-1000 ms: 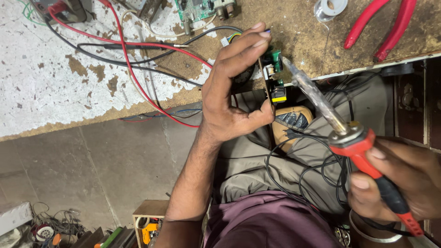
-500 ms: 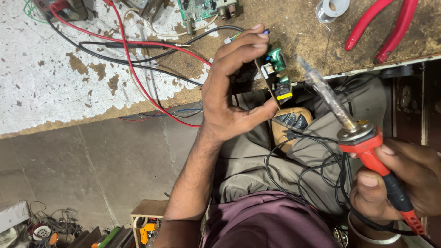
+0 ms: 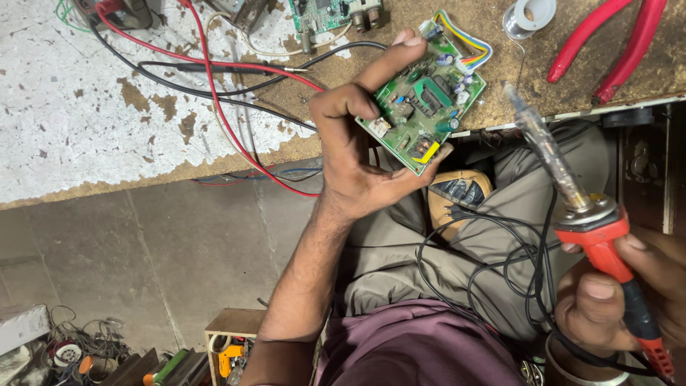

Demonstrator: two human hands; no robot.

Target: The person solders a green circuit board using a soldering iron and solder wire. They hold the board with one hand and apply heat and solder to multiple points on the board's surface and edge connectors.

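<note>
My left hand (image 3: 357, 154) holds a green circuit board (image 3: 423, 107) by its edges, thumb at the lower corner and fingers over the top, with the component side turned toward me. A ribbon of coloured wires (image 3: 464, 39) leaves the board's top edge. My right hand (image 3: 618, 300) grips the red and black handle of a soldering iron (image 3: 572, 204). Its long metal tip (image 3: 516, 100) points up, a short way right of the board and apart from it.
The worn workbench (image 3: 107, 121) carries red and black cables (image 3: 214, 78), another circuit board (image 3: 321, 13), a solder spool (image 3: 527, 14) and red-handled pliers (image 3: 607, 43). A yellow multimeter (image 3: 457, 193) and black leads (image 3: 500, 264) lie on my lap. Boxes of parts (image 3: 229, 343) stand on the floor.
My left hand has turned the board from edge-on to face me. The soldering iron has swung right and away from the board.
</note>
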